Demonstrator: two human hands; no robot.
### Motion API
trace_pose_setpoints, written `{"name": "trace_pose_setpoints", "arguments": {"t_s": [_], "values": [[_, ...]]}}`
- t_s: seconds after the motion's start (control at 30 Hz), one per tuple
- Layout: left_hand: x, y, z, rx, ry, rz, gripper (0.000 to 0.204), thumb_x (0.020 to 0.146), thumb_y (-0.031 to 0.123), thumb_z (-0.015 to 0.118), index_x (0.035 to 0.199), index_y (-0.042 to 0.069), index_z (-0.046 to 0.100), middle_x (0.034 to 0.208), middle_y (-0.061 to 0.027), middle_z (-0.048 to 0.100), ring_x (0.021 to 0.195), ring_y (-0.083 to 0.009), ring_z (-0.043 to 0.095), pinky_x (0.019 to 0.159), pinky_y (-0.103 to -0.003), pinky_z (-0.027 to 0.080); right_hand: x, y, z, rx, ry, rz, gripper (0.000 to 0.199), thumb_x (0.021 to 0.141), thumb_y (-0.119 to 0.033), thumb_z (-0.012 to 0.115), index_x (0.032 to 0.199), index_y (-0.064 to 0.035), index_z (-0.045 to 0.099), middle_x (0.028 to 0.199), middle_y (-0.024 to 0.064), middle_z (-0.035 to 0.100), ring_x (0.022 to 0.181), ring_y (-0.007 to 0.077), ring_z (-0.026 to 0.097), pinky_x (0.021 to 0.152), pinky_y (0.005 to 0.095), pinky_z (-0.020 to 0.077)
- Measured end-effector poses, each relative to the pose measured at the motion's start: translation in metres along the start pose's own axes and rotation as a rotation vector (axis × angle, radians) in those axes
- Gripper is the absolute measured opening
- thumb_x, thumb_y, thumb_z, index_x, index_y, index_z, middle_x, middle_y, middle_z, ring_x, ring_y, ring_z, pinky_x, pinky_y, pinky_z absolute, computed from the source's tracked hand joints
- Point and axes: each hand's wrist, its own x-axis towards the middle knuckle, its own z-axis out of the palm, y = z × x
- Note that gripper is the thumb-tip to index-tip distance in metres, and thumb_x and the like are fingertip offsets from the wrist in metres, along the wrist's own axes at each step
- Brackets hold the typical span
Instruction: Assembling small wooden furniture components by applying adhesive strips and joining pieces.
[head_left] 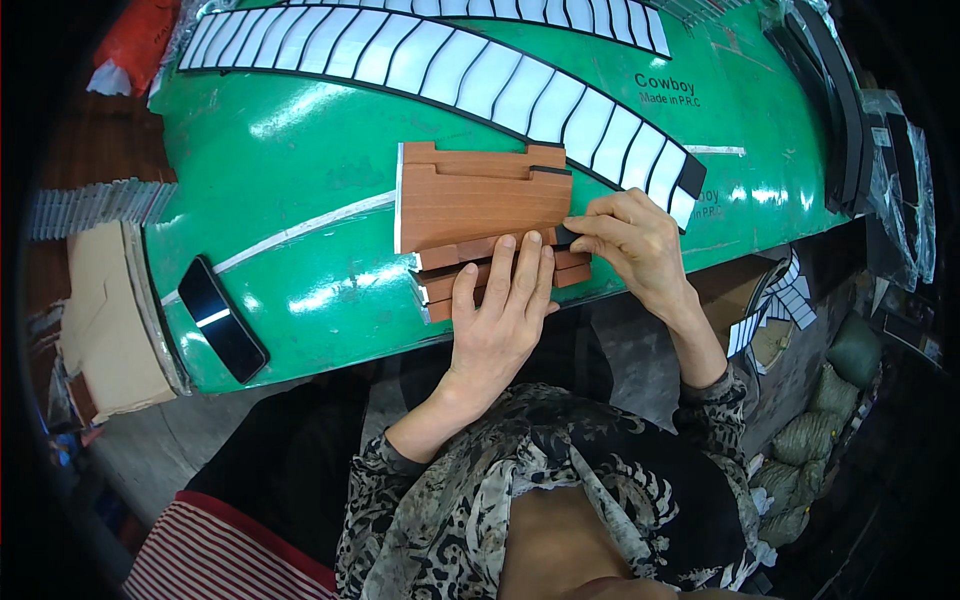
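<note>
Several brown wood-grained pieces (475,200) with notched edges lie stacked and overlapping near the table's front edge. My left hand (500,320) rests on the nearer pieces with its fingers stretched out, pressing lightly or just touching. At the right end of the stack, my right hand (635,245) pinches a small black piece (566,235) between thumb and fingers, against the edge of a brown piece. Its far side is hidden by the fingertips. Just beyond the stack curves a long black-edged strip (430,68) of white panels divided by wavy black lines.
A green tabletop (310,180) carries everything. A black phone (224,318) lies at the left, by a cardboard piece (110,315) and a row of thin grey pieces (100,208). Black curved parts (830,100) stand at the right edge; a box (740,295) sits below.
</note>
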Motion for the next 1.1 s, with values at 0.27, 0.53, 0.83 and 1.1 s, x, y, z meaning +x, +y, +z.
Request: {"name": "trace_pose_setpoints", "arguments": {"t_s": [0.27, 0.53, 0.83, 1.1], "values": [[-0.001, 0.000, 0.001, -0.005, 0.012, 0.009, 0.059, 0.068, 0.040, 0.067, 0.119, 0.012, 0.057, 0.129, -0.0054, 0.051, 0.120, -0.0222, 0.046, 0.095, -0.046, 0.029, -0.005, 0.008, 0.000, 0.070, -0.027, 0.000, 0.030, 0.063, -0.008, 0.075, 0.092, -0.0058, 0.068, 0.084, 0.0052, 0.062, 0.076, 0.0202, 0.056, 0.063, 0.0306, 0.0477], [-0.003, 0.000, -0.001, -0.007, -0.001, 0.000, 0.062, 0.064, 0.035, 0.071, 0.120, 0.012, 0.056, 0.128, -0.0057, 0.052, 0.119, -0.0226, 0.046, 0.095, -0.047, 0.030, -0.024, 0.012, -0.007, 0.202, 0.017, 0.126, 0.029, 0.069, -0.006, 0.071, 0.098, -0.0078, 0.068, 0.093, 0.0069, 0.064, 0.088, 0.0228, 0.057, 0.073, 0.0313, 0.0480], [0.004, 0.000, 0.004, 0.031, -0.005, 0.034, 0.059, 0.069, 0.034, 0.071, 0.121, 0.010, 0.056, 0.128, -0.0074, 0.052, 0.118, -0.0248, 0.047, 0.096, -0.048, 0.028, -0.065, 0.079, -0.033, -0.128, 0.275, 0.337, 0.027, 0.072, -0.006, 0.070, 0.098, -0.0042, 0.065, 0.091, 0.0093, 0.062, 0.084, 0.0255, 0.059, 0.071, 0.0343, 0.0490], [0.010, -0.002, -0.007, -0.038, -0.009, 0.052, 0.063, 0.068, 0.024, 0.072, 0.124, 0.004, 0.052, 0.128, -0.0141, 0.049, 0.120, -0.0287, 0.044, 0.096, -0.050, 0.027, -0.054, 0.139, -0.047, -0.379, 0.061, 0.233, 0.019, 0.067, -0.009, 0.068, 0.084, -0.0058, 0.060, 0.085, 0.0111, 0.058, 0.084, 0.0300, 0.057, 0.070, 0.0406, 0.0475]]}}
